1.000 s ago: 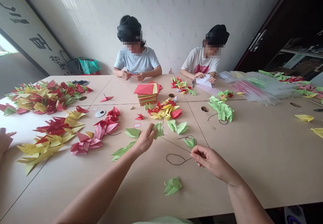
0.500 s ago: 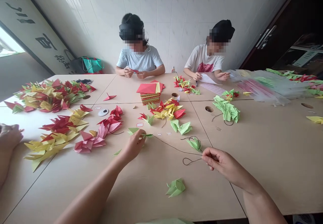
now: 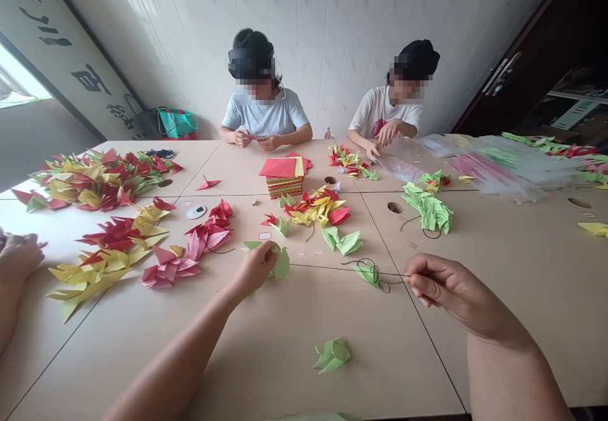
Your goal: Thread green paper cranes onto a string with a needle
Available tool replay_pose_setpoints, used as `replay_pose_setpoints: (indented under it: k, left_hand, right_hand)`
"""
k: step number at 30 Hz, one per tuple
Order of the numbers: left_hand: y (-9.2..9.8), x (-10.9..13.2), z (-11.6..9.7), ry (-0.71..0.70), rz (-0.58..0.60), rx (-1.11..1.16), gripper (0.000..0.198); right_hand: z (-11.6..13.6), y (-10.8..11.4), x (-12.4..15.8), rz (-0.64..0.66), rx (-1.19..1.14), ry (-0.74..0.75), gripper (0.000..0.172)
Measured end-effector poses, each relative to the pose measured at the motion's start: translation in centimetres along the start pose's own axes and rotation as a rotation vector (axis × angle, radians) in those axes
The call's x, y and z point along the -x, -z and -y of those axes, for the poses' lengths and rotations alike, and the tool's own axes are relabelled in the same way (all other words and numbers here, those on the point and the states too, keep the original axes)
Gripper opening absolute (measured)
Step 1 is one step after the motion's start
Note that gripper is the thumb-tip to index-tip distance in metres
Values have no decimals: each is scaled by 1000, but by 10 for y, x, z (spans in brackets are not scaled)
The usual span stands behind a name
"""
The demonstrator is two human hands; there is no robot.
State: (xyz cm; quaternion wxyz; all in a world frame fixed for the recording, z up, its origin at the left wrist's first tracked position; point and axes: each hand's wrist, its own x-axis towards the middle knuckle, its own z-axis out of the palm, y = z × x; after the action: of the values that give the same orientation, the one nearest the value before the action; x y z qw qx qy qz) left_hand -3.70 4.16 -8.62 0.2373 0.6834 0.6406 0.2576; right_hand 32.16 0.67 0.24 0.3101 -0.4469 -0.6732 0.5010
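My left hand (image 3: 259,266) is closed on a green paper crane (image 3: 282,264), its fingertips pinching the folded paper. From that crane a dark cord (image 3: 327,268) runs nearly straight to my right hand (image 3: 434,285), which pinches it between thumb and fingers. Under the cord lies another green crane (image 3: 367,273) with loops of cord around it. One more green crane (image 3: 332,354) rests on the table near me. A pair of green cranes (image 3: 342,241) lies just beyond the cord. What else my curled right fingers cover is hidden.
Piles of red, yellow and pink cranes (image 3: 109,244) spread over the left side. A stack of coloured paper (image 3: 284,177) stands mid-table. Strung green cranes (image 3: 427,207) and plastic sleeves (image 3: 513,164) lie to the right. Two people sit opposite; another person's hand (image 3: 21,256) is at left.
My right hand has moved right and slightly up, drawing the cord longer and straighter. The crane in my left hand has turned to show its broad side. The co-worker at right has lowered a paper.
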Motion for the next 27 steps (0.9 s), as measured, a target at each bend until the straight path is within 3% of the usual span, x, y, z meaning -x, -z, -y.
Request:
replay_pose_setpoints:
  k: [3, 6, 11, 15, 18, 22, 24, 27]
  left_hand:
    - [-3, 5, -7, -89, 16, -26, 26]
    - [-11, 18, -30, -252, 100, 4, 43]
    - [-26, 51, -84, -486, 506, 256, 54]
    - [-28, 64, -102, -426, 801, 443, 32]
    - [-25, 66, -95, -266, 745, 552, 42]
    - [-26, 67, -74, -106, 538, 587, 44]
    - [-28, 65, -64, -34, 458, 603, 43]
    - [-30, 61, -51, 50, 352, 629, 43]
  right_hand:
    - [1, 3, 12, 0, -10, 18, 32]
    - [7, -6, 18, 36, -6, 3, 30]
    - [14, -37, 15, 178, -31, -28, 29]
    - [6, -39, 17, 190, 40, -70, 27]
    - [-10, -28, 14, 81, 134, -87, 31]
    - [-35, -28, -22, -200, 633, 12, 33]
    - [-45, -40, -51, -210, 794, 58, 35]
    - [-52, -64, -91, -106, 908, 94, 39]
